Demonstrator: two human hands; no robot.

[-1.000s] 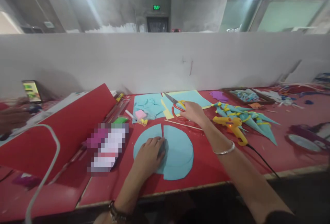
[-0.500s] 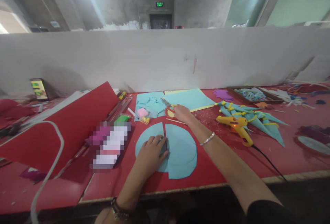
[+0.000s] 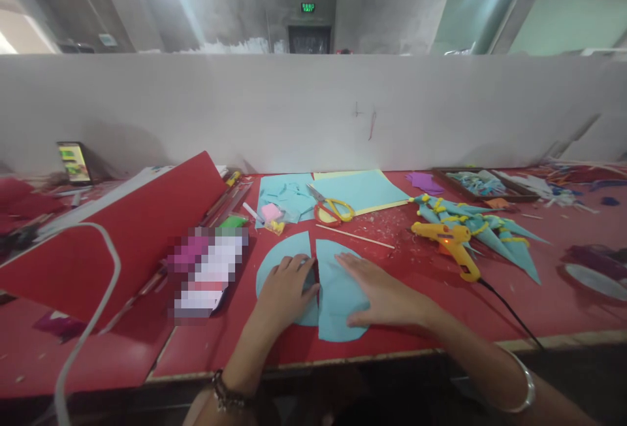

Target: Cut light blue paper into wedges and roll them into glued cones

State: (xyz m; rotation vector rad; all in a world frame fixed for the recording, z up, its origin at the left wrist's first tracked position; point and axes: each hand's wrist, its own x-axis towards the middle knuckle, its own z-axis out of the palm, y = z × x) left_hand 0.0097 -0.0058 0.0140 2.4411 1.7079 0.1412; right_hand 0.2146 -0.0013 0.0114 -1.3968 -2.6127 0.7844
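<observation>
Two light blue paper half-circles lie side by side on the red tabletop, straight edges facing with a narrow gap. My left hand rests on the left half-circle, its fingers lying on the paper and the thumb apart. On the right half-circle my right hand lies open, thumb and fingers spread near its curved edge. Scissors with yellow and red handles lie beyond the half-circles, touched by neither hand. A thin wooden stick lies between them and the paper.
At right, a yellow glue gun trails its cord past blue paper cones with yellow trim. Blue sheets and scraps are at the back. A red board leans at left, behind a white cable; a phone stands further back.
My right hand has let go of the scissors, leaving them on the table, and has come back toward me onto the right half-circle. My left hand has stayed on the left one.
</observation>
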